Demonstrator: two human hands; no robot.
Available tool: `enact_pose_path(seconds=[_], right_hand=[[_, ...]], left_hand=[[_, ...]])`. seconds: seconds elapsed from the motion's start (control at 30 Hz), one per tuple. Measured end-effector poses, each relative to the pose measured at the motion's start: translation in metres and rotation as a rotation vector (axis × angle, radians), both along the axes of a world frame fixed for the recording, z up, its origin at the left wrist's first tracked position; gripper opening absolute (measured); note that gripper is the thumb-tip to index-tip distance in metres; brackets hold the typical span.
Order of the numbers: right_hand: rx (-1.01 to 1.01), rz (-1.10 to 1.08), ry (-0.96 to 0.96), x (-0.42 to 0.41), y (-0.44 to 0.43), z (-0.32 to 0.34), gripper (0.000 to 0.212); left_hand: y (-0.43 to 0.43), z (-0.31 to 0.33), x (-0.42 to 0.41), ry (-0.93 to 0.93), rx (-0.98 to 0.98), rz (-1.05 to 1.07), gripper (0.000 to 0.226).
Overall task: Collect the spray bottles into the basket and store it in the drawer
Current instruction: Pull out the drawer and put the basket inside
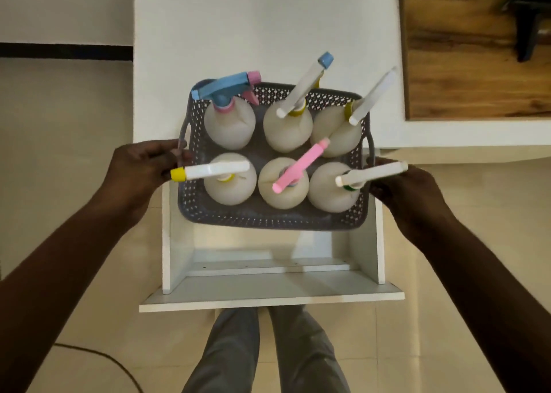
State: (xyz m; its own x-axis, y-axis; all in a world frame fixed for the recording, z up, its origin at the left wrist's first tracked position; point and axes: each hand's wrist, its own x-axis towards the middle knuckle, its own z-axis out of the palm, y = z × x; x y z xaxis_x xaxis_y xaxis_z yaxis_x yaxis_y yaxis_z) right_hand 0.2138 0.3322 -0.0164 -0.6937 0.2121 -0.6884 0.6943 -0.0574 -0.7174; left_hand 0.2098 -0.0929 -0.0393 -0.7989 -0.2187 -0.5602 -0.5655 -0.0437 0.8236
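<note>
Grey trouser legs point(268, 348) stand just behind the front panel of the open white drawer point(268, 298), whose bare floor shows between its side walls. From that, the step in hand looks to be lowering the basket point(268, 218) in. It hangs above the drawer, its near edge over the drawer's middle and its far edge overlapping the front edge of the white cabinet top point(253, 29).

It should come toward the person until clear of that edge, be held level, and go down square between the side walls, which seem only a little wider than the basket. The left hand point(143, 166) grasps the left handle and the right hand point(402, 184) the right one, fingers curled at each.

The basket is dark grey perforated plastic. It carries six spray bottles point(229, 185), pale rounded bodies in two rows of three. Their trigger heads are white, pink and blue. Several jut past the rim and may catch. Beyond the cabinet's right edge lies a wooden surface point(465, 64).
</note>
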Motion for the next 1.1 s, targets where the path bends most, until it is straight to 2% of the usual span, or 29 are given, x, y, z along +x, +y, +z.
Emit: enact_pose_path(seconds=[0.1, 0.27, 0.47, 0.97, 1.1], right_hand=[[0.043, -0.021, -0.028, 0.039, 0.004, 0.003, 0.033], [0.072, -0.043, -0.095, 0.089, 0.011, -0.004, 0.029], [0.085, -0.036, -0.157, 0.119, 0.019, -0.027, 0.027], [0.139, -0.005, -0.247, 0.106, 0.004, -0.130, 0.028], [0.146, 0.011, -0.268, 0.100, -0.001, -0.161, 0.024]], left_hand=[[0.003, 0.005, 0.038, -0.010, 0.012, -0.033, 0.022], [0.014, 0.004, 0.089, -0.082, 0.019, 0.028, 0.029], [0.020, -0.011, 0.125, -0.189, 0.028, 0.041, 0.023], [0.031, -0.109, 0.127, -0.369, -0.094, 0.043, 0.027], [0.034, -0.138, 0.115, -0.403, -0.155, 0.055, 0.022]])
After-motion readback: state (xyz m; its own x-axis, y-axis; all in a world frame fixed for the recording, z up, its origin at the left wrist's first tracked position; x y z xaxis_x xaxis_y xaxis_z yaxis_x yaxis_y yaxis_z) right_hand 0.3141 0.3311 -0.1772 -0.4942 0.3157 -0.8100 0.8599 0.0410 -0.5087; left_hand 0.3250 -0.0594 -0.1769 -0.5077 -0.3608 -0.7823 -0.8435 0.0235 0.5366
